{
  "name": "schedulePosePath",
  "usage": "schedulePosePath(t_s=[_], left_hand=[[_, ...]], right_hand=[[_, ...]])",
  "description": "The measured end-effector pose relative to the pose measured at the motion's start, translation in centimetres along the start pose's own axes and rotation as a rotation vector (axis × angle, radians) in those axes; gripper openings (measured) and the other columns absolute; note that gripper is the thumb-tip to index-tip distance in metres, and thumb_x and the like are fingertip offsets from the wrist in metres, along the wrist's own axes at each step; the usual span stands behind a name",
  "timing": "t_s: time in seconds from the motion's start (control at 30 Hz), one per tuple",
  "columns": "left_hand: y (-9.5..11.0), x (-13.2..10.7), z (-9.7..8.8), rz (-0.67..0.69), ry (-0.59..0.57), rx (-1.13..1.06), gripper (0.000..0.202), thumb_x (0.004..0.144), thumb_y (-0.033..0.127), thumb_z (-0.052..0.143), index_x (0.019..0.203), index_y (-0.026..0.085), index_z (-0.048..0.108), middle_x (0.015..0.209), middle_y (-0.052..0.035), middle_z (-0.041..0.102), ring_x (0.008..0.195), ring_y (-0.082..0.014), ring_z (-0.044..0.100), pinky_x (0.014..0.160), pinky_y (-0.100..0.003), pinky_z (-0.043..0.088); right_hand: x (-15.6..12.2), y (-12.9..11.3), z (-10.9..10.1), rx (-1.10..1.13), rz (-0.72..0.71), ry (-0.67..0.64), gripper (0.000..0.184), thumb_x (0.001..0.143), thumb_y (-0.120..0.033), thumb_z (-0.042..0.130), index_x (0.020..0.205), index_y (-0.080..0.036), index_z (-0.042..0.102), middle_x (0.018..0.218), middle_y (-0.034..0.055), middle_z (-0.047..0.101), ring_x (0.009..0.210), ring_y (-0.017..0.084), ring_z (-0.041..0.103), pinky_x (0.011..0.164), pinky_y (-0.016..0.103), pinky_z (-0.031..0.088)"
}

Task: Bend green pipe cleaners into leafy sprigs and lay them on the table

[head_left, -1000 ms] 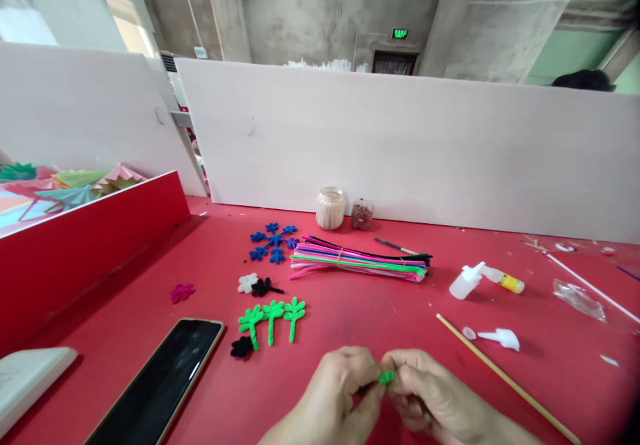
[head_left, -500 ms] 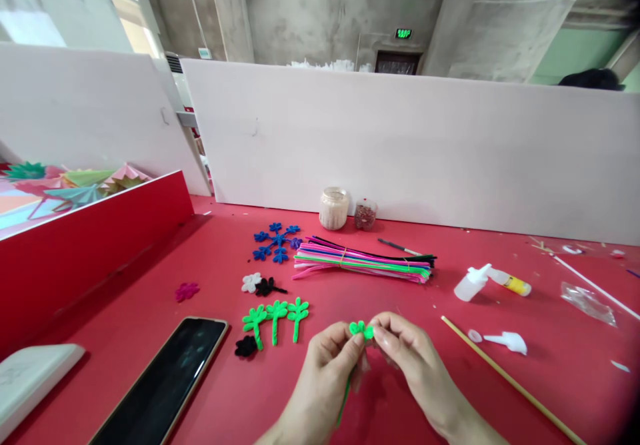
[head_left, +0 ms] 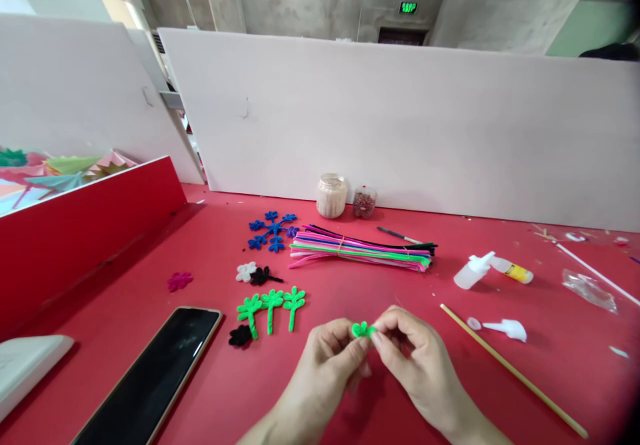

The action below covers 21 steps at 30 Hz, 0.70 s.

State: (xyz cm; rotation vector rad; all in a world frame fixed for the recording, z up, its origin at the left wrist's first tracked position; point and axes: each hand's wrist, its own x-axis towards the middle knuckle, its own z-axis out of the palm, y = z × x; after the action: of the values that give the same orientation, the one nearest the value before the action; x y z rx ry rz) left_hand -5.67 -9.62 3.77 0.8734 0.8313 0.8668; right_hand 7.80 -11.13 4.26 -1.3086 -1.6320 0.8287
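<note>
Between my two hands, low in the middle of the head view, is a green pipe cleaner point(head_left: 363, 330) bent into small petal-like loops. My left hand point(head_left: 333, 358) pinches it from the left, thumb and fingers closed. From the right, my right hand point(head_left: 411, 346) grips its other edge between thumb and fingertips. The lower part of the pipe cleaner is hidden by my hands. Left of my hands lie several green pipe-cleaner sprigs point(head_left: 271, 306) with loops and stems. A black pipe-cleaner flower point(head_left: 241, 336) touches the leftmost one.
Behind lie a banded pipe-cleaner bundle point(head_left: 365, 250), a blue snowflake shape point(head_left: 274, 229), a jar point(head_left: 331, 196) and a small cup point(head_left: 365, 202). At left is a phone point(head_left: 150, 378). At right are a glue bottle point(head_left: 473, 272), a white nozzle point(head_left: 507, 329) and a wooden stick point(head_left: 510, 368).
The green stem that hung below my left hand is out of sight now. Both hands keep their pinch on the loops. The camera view has tilted down slightly.
</note>
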Motion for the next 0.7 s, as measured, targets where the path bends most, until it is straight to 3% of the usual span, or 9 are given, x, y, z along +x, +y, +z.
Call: schedulePosePath(t_s=[0.23,0.47,0.7], left_hand=[[0.5,-0.3,-0.2,-0.135,-0.116,-0.229,0.012,0.071,0.018,0.058,0.061,0.011,0.056,0.044,0.0026,0.048,0.038,-0.0037,0.034,0.04,-0.017,0.021],[0.0,0.3,-0.4,-0.147,-0.076,-0.251,0.01,0.072,0.02,0.057,0.067,0.012,0.059,0.047,0.0,0.055,0.035,-0.0056,0.043,0.038,-0.017,0.027],[1.7,0.6,-1.0,-0.024,0.046,-0.318,0.005,0.069,0.018,0.062,0.07,0.013,0.063,0.065,-0.0017,0.063,0.053,-0.0093,0.055,0.056,-0.021,0.042]], right_hand=[[-0.4,-0.5,-0.3,-0.061,-0.134,0.065,0.012,0.076,-0.018,0.05,0.064,-0.018,0.05,0.06,-0.0019,0.046,0.051,0.011,0.045,0.048,0.02,0.037],[0.4,-0.2,-0.5,0.102,0.073,-0.103,0.017,0.082,-0.025,0.044,0.071,-0.017,0.053,0.062,-0.001,0.052,0.059,0.013,0.051,0.056,0.022,0.042],[0.6,0.1,-0.9,0.146,0.188,0.028,0.018,0.08,-0.031,0.047,0.089,-0.018,0.057,0.074,0.0015,0.058,0.065,0.014,0.053,0.056,0.022,0.042]])
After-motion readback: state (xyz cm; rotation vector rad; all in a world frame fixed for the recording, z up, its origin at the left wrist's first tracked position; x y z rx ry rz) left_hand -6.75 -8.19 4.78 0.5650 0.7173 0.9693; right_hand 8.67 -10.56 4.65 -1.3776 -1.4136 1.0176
